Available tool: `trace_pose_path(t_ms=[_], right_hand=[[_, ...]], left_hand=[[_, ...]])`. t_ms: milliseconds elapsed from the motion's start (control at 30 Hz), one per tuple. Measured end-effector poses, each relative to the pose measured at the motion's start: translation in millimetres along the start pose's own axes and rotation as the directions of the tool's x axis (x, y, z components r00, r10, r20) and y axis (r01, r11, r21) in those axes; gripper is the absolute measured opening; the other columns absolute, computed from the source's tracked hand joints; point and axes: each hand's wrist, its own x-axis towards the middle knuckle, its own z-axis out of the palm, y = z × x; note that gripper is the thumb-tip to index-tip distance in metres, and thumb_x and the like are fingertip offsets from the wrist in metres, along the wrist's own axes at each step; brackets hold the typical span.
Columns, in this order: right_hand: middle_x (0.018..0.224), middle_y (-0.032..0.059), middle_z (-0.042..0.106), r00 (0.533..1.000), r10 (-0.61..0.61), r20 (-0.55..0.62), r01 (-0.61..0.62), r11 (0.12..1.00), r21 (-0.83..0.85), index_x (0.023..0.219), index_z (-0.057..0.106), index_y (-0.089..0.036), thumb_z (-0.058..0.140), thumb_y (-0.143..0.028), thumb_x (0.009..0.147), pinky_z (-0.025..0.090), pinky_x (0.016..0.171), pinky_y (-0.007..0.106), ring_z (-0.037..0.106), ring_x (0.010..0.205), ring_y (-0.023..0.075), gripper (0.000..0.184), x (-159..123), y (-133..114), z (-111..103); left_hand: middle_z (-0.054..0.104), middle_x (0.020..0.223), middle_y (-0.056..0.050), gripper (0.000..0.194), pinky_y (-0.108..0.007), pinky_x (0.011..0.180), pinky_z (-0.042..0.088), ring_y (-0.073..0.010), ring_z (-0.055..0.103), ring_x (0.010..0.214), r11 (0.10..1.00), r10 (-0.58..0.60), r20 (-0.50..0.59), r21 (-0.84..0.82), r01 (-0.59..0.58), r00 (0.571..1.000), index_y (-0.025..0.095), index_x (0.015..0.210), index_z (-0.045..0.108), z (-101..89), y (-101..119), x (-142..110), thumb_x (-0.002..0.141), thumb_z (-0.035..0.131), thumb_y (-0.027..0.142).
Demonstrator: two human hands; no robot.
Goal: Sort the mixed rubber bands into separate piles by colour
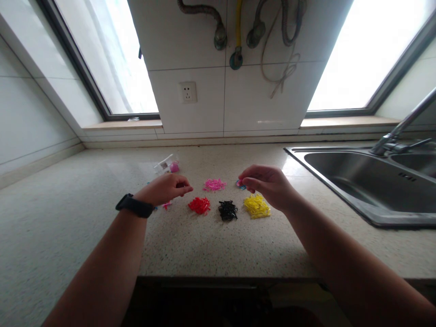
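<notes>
Small piles of what look like rubber bands lie on the speckled countertop: pink (pixel 214 185), red (pixel 199 205), black (pixel 228 210) and yellow (pixel 257 206). My left hand (pixel 167 188), with a dark band on its wrist, hovers left of the pink pile and above the red one, fingertips pinched together. Partly covered by that hand are a few loose pink and blue pieces (pixel 166 205). My right hand (pixel 265 181) is pinched over a small blue pile (pixel 241 186) behind the yellow one. Something pink shows at its fingertips; what either pinch holds is unclear.
Behind my left hand lies a clear plastic bag (pixel 166 164) with a pink thing in it. A steel sink (pixel 340 190) with a tap (pixel 391 136) is set in the counter at right. The tiled wall carries a socket (pixel 188 92) and hoses.
</notes>
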Motion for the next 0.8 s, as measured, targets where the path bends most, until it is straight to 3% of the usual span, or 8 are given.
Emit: trace_pose_path(t_ms=[600, 800], right_hand=[[0.074, 0.0031, 0.074, 1.0, 0.019, -0.001, -0.019, 0.999, -0.031, 0.083, 0.076, -0.02, 0.084, -0.041, 0.074, 0.043, 0.052, 0.024, 0.053, 0.057, 0.0086, 0.025, -0.1, 0.2, 1.2], [0.074, 0.0023, 0.071, 1.0, 0.016, 0.007, -0.014, 0.989, -0.144, 0.086, 0.075, -0.019, 0.08, -0.042, 0.078, 0.041, 0.052, 0.026, 0.052, 0.058, 0.0094, 0.025, 2.6, 5.6, 1.5]], left_hand=[[0.068, 0.072, -0.003, 0.042, -0.028, 0.06, 0.04, -0.0142, 0.058, 0.064, 1.0, -0.008, 0.01, -0.003, 0.008, 1.0, 0.017, 0.088, 0.071, -1.1, 0.5, -0.2, 0.093, 0.053, 0.055], [0.069, 0.073, -0.003, 0.042, -0.028, 0.06, 0.041, -0.0149, 0.059, 0.065, 1.0, 0.002, -0.004, -0.013, -0.002, 1.0, 0.018, 0.088, 0.072, -0.5, 0.5, -0.4, 0.092, 0.053, 0.055]])
